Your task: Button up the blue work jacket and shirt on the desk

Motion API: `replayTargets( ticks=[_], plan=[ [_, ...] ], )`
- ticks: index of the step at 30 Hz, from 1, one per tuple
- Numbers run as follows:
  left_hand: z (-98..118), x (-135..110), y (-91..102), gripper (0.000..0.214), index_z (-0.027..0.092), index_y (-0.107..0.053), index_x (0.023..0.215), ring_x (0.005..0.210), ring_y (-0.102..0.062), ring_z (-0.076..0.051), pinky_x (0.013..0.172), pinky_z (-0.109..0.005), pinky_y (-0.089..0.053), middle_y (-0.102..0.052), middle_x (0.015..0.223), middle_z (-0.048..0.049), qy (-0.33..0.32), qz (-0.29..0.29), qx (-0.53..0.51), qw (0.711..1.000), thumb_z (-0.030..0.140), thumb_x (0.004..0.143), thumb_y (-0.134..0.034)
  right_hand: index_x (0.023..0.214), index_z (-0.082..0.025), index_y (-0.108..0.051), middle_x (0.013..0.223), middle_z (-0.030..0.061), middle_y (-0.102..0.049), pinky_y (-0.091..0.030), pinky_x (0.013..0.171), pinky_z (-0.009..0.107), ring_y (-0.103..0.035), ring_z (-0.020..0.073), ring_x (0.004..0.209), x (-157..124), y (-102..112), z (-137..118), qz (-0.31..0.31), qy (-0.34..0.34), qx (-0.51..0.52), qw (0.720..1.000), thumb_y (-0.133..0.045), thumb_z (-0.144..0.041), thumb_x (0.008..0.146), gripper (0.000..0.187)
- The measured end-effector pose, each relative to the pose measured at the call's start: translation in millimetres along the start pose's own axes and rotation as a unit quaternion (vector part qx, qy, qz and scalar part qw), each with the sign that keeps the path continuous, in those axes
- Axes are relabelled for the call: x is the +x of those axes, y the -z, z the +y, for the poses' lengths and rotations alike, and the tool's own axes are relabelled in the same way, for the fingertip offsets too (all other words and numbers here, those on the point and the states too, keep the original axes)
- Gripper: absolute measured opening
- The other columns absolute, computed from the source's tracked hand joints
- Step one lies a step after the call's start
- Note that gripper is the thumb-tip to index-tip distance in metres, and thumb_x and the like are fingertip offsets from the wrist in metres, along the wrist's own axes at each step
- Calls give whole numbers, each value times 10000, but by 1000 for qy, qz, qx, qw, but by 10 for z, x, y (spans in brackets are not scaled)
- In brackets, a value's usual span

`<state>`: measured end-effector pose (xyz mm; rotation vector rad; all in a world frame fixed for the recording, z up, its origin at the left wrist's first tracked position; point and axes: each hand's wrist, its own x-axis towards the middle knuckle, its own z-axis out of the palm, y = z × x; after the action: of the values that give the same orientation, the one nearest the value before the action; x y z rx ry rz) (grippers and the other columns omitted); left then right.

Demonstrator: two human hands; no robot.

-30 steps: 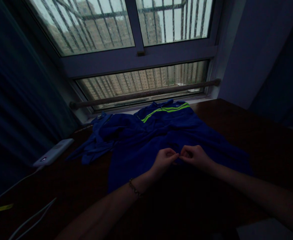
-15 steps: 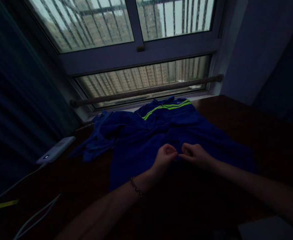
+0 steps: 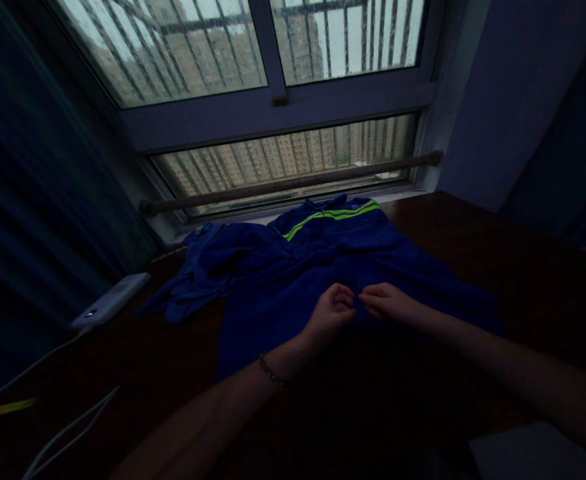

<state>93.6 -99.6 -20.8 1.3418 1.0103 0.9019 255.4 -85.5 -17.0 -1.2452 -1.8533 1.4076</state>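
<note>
A blue work jacket (image 3: 293, 267) with bright green stripes near its collar lies spread on the dark wooden table (image 3: 473, 227). My left hand (image 3: 330, 312), with a bracelet on its wrist, is curled and pinches the cloth at the jacket's middle. My right hand (image 3: 385, 301) pinches the same spot from the other side, fingertips nearly touching those of the left. What lies between the fingertips is too dark and small to make out beyond the fabric.
A white power bank (image 3: 110, 301) with a cable (image 3: 27, 373) lies at the table's left. More white cables (image 3: 67, 437) run near the front left. A yellow strip (image 3: 7, 407) lies by the left edge. A barred window (image 3: 273, 100) and rod (image 3: 293, 181) stand behind.
Both hands have moved slightly farther up the jacket, staying pinched together at its middle. The view has shifted a little.
</note>
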Motion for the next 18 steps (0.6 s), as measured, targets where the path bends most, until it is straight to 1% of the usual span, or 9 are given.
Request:
replayTargets(
  ticks=[2, 3, 5, 7, 10, 12, 14, 16, 18],
  plan=[
    [-6, -12, 6, 269, 157, -433, 846, 471, -441, -21, 460, -160, -349, -480, 747, 35, -36, -6, 58, 998, 116, 598, -528, 537, -167, -403, 420, -56, -398, -222, 384, 190, -310, 44, 360, 10, 4, -1, -10, -14, 53, 998, -457, -436, 729, 336],
    [-4, -24, 7, 254, 161, -434, 864, 479, -438, -23, 462, -160, -345, -487, 768, 29, -58, -5, 104, 993, 126, 624, -508, 538, -167, -402, 415, -60, -392, -220, 380, 191, -307, 42, 354, 14, 5, -1, -13, -16, 70, 997, -466, -447, 717, 339],
    [2, -60, 2, 239, 170, -437, 905, 498, -442, -39, 475, -174, -348, -506, 781, 19, -100, 8, 224, 969, 151, 670, -472, 539, -164, -406, 412, -61, -391, -225, 379, 192, -311, 42, 351, 18, 4, 4, -18, -13, 75, 997, -476, -461, 703, 346],
    [12, -105, -10, 266, 176, -432, 960, 569, -484, -82, 528, -210, -379, -529, 801, 2, -142, 24, 354, 924, 207, 698, -469, 545, -161, -416, 419, -57, -399, -239, 384, 191, -327, 44, 356, 18, 3, 14, -20, -2, 55, 998, -471, -458, 712, 346],
    [30, -164, -31, 385, 160, -399, 1053, 779, -528, -175, 660, -286, -415, -540, 915, -51, -193, 20, 500, 844, 297, 704, -486, 581, -156, -444, 449, -46, -433, -277, 404, 189, -377, 57, 386, 10, 18, 30, -24, 18, 13, 999, -452, -446, 740, 331],
    [43, -183, -40, 431, 141, -379, 1091, 861, -512, -210, 715, -316, -415, -524, 981, -81, -210, 6, 561, 801, 293, 701, -480, 611, -156, -465, 474, -37, -460, -303, 419, 193, -412, 70, 410, -1, 61, 30, -28, 26, -30, 999, -438, -451, 753, 328],
    [55, -185, -44, 412, 135, -385, 1088, 866, -506, -215, 742, -326, -412, -519, 982, -87, -209, -4, 602, 771, 254, 702, -464, 631, -157, -485, 504, -24, -487, -320, 437, 199, -440, 83, 443, -22, 141, 9, -19, 41, -106, 993, -427, -451, 764, 328],
    [62, -177, -45, 378, 138, -400, 1072, 848, -507, -210, 754, -326, -410, -524, 951, -84, -199, -9, 629, 751, 220, 706, -447, 642, -158, -507, 549, -6, -519, -328, 459, 205, -465, 97, 491, -61, 255, -42, -4, 60, -204, 977, -435, -436, 766, 313],
    [71, -173, -40, 357, 134, -407, 1061, 838, -504, -204, 755, -318, -411, -524, 929, -85, -192, -16, 647, 738, 189, 710, -432, 664, -159, -535, 605, 14, -549, -331, 478, 211, -485, 112, 539, -135, 384, -119, -8, 66, -300, 952, -470, -416, 751, 279]
  ],
)
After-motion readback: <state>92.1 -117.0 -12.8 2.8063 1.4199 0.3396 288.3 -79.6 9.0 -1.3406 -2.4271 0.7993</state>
